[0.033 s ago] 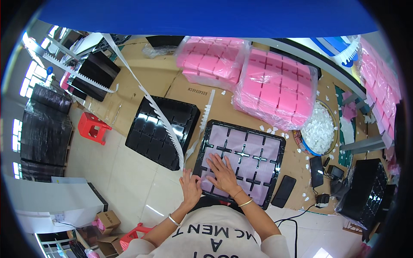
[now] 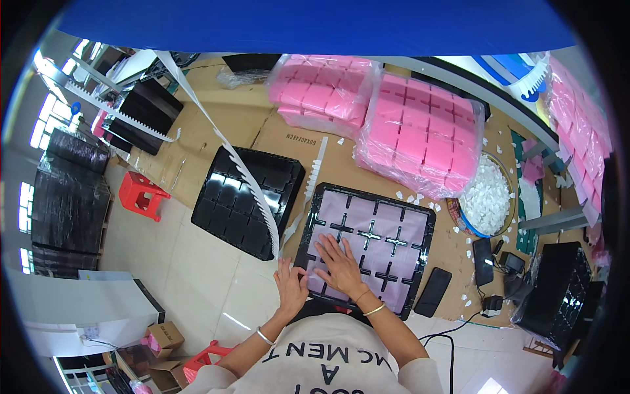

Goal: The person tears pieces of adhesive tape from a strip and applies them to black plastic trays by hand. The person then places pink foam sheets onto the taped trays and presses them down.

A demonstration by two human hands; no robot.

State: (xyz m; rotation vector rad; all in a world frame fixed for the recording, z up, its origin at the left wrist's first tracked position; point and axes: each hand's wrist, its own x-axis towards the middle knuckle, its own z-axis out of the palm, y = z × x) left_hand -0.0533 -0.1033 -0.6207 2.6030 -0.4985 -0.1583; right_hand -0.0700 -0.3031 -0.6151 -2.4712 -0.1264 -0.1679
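A black tray [image 2: 430,223] with cross-shaped dividers and pale pink-purple sheet in its compartments lies in front of me. My right hand [image 2: 341,268] rests flat on its left part, fingers stretched out and palm down. At the tray's lower left edge is my left hand [image 2: 291,287], its fingers curled and thumb drawn in. What those fingers hold, if anything, is too small to make out. A long white toothed strip [image 2: 244,172] hangs from above, its lower end close to the left fingertips. Another white toothed strip [image 2: 315,172] lies along the cardboard left of the tray.
Left of the tray sits a second black tray [image 2: 246,197]. Plastic-wrapped pink foam stacks [image 2: 420,131] stand behind, beside a round container of white scraps [image 2: 487,200]. A phone [image 2: 433,292] and cables lie on the right. Red stool [image 2: 141,196] is on the floor.
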